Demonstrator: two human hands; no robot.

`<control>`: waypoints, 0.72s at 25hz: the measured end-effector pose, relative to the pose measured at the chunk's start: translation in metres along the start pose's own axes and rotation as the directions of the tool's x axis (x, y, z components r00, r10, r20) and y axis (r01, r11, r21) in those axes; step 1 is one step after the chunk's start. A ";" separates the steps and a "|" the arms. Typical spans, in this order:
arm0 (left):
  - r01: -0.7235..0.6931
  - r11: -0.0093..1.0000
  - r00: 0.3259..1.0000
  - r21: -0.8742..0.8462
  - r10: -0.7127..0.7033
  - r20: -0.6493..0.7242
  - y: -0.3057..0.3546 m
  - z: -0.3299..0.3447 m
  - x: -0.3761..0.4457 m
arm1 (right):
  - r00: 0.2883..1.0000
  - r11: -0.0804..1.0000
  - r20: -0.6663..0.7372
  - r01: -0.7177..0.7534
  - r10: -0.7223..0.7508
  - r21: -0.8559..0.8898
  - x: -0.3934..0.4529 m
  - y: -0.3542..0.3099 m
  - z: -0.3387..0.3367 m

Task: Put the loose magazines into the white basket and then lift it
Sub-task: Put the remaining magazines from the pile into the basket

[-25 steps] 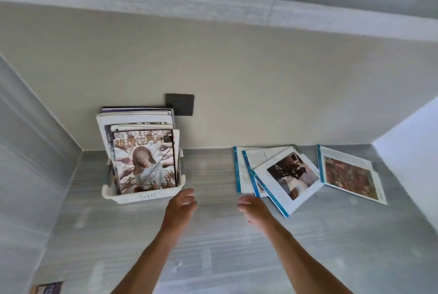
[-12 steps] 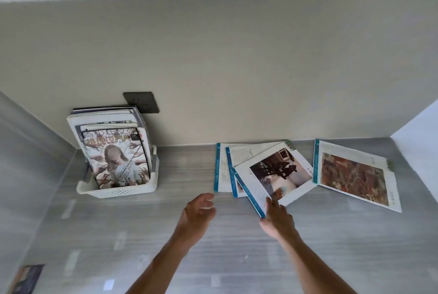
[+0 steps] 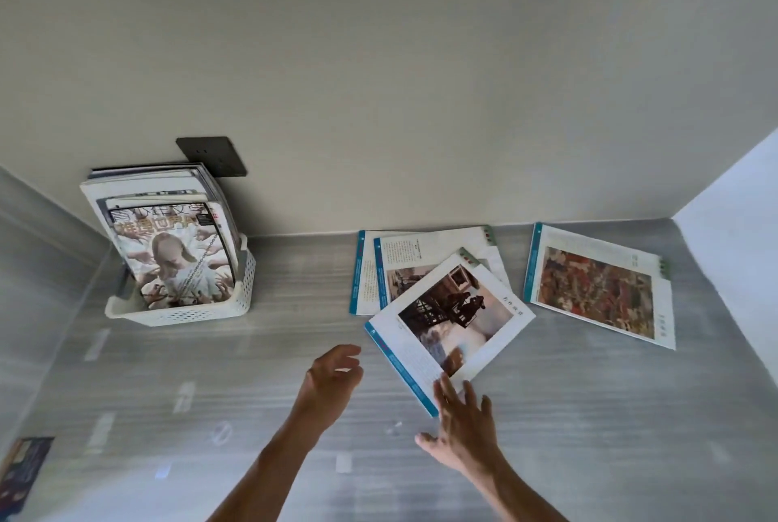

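The white basket (image 3: 191, 313) stands at the back left of the grey counter with several magazines (image 3: 168, 243) upright in it. Loose magazines lie flat to the right: a top one with a dark photo (image 3: 452, 321), two more under it (image 3: 393, 262), and one apart with a reddish picture (image 3: 598, 285). My right hand (image 3: 461, 420) lies flat, fingers spread, with its fingertips pressing the near corner of the top magazine. My left hand (image 3: 332, 378) hovers just left of that magazine, fingers loosely curled, holding nothing.
A dark wall socket (image 3: 212, 157) sits on the beige wall behind the basket. A white side panel (image 3: 741, 201) closes the counter on the right. A dark printed item (image 3: 23, 467) lies at the near left edge.
The view has shifted, so the basket sits further left. My right hand has pulled the top magazine nearer and turned it. My left hand stays beside it.
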State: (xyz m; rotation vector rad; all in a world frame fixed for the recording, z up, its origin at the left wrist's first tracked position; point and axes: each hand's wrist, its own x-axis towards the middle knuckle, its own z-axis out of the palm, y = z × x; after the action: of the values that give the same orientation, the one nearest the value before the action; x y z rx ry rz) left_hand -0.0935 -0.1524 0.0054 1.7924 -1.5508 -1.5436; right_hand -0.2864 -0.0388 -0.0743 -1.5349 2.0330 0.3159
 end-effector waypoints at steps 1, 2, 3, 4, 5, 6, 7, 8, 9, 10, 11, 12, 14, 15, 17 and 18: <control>-0.011 1.000 1.000 0.027 0.011 0.005 -0.001 0.007 0.002 | 0.999 1.000 0.027 0.021 -0.021 -0.001 -0.012 -0.002 0.009; -0.019 0.998 1.000 0.056 0.018 0.017 -0.003 0.016 0.004 | 0.998 0.999 0.060 0.033 -0.033 0.005 -0.026 -0.002 0.021; -0.023 0.996 0.999 0.086 0.020 0.035 -0.007 0.026 0.005 | 0.995 0.998 0.084 0.055 -0.057 0.022 -0.041 -0.003 0.032; -0.023 0.989 0.998 0.145 0.013 0.069 -0.012 0.036 0.006 | 0.993 0.995 0.079 0.088 -0.092 0.053 -0.053 0.000 0.040; -0.035 0.968 0.993 0.249 0.005 0.120 -0.019 0.047 0.006 | 0.992 0.987 0.047 0.113 -0.119 0.117 -0.061 0.006 0.045; -0.075 0.920 0.982 0.385 0.002 0.187 -0.028 0.058 0.004 | 0.995 0.966 0.007 0.099 -0.104 0.239 -0.064 0.012 0.045; -0.128 0.848 0.965 0.514 -0.014 0.263 -0.040 0.068 0.002 | 0.999 0.901 -0.042 0.032 -0.015 0.432 -0.065 0.017 0.043; -0.177 0.772 0.945 0.611 -0.040 0.324 -0.051 0.077 -0.001 | 0.987 0.734 -0.029 -0.098 0.159 0.672 -0.063 0.021 0.038; -0.215 0.695 0.932 0.687 -0.065 0.357 -0.061 0.083 -0.006 | 0.941 0.437 0.083 -0.229 0.328 0.870 -0.057 0.024 0.031; -0.250 0.621 0.925 0.743 -0.072 0.372 -0.068 0.087 -0.010 | 0.893 0.112 0.236 -0.298 0.383 0.948 -0.050 0.024 0.025; -0.281 0.558 0.922 0.781 -0.068 0.380 -0.073 0.089 -0.014 | 0.867 -0.171 0.353 -0.311 0.352 0.935 -0.043 0.024 0.022; -0.301 0.524 0.917 0.796 -0.070 0.393 -0.075 0.089 -0.016 | 0.853 -0.301 0.412 -0.321 0.321 0.898 -0.038 0.024 0.019; -0.301 0.547 0.903 0.781 -0.101 0.418 -0.073 0.084 -0.019 | 0.828 -0.356 0.455 -0.337 0.329 0.872 -0.030 0.024 0.016; -0.279 0.575 0.897 0.769 -0.131 0.423 -0.070 0.080 -0.021 | 0.810 -0.354 0.475 -0.356 0.345 0.865 -0.028 0.020 0.014; -0.234 0.641 0.869 0.731 -0.200 0.453 -0.062 0.069 -0.018 | 0.823 -0.226 0.419 -0.356 0.383 0.907 -0.023 0.011 0.004; -0.189 0.720 0.852 0.668 -0.218 0.476 -0.054 0.061 -0.016 | 0.864 -0.075 0.309 -0.305 0.398 0.949 -0.021 0.003 -0.007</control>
State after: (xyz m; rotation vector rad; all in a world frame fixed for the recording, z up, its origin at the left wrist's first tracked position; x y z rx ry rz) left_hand -0.1150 -0.0957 -0.0509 1.7711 -2.7033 -1.6791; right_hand -0.2875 -0.0245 -0.0575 -0.0057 1.8025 -0.9243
